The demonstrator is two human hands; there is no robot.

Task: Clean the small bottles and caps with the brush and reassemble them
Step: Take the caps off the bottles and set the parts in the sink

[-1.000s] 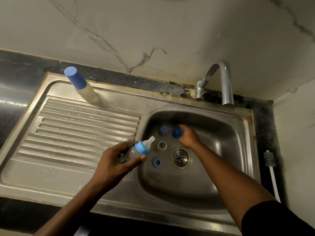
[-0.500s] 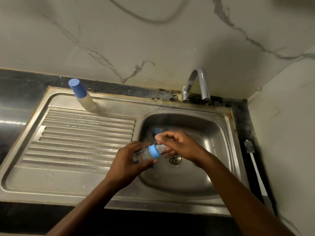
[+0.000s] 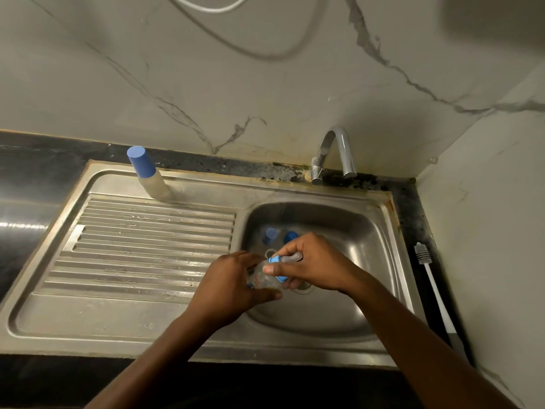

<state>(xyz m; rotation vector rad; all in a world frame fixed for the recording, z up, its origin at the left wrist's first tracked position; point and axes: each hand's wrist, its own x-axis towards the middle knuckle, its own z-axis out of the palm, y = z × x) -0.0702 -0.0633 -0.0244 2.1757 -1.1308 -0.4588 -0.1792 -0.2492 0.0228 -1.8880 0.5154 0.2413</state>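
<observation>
- my left hand (image 3: 233,286) wraps the small clear plastic bottle (image 3: 261,281), fingers curled round its body and thumb underneath, over the left edge of the basin.
- my right hand (image 3: 318,262) pinches the blue screw collar (image 3: 278,260) at the bottle's neck, with the thumb on the near side and fingers curled over the top.
- a greyish translucent piece (image 3: 292,257) sticks out past the collar under my right fingers. it could be a teat or a cover, cannot tell.
- key relation: the bottle lies on its side with its long axis running left to right. the base sits in my left palm and the neck points at my right hand, so the hands meet at the collar.
- my right hand is the one on the thread end, and my left only braces the body.
- judgement: this is a twist step at the collar. whether it goes on or comes off, cannot tell. the twist needs to run about that left-right axis with the left hand holding firm.
- loose parts in the stainless steel sink (image 3: 295,349), beyond my hands: one blue cap (image 3: 270,234), a second blue cap (image 3: 290,236) just beside it, and a pale ring (image 3: 269,253) half hidden by my fingers.
- the white long-handled bottle brush (image 3: 436,293) lies on the dark counter to the right of the sink, well apart from both hands and nearer my right. nobody is touching it.
- a cloudy bottle with a tall blue cap (image 3: 147,172) stands assembled at the back of the ribbed drainboard (image 3: 132,246), far left.
- the curved chrome tap (image 3: 336,149) shows no water running.
- risk: the plastic may be wet and the bottle could slip into the basin.
</observation>
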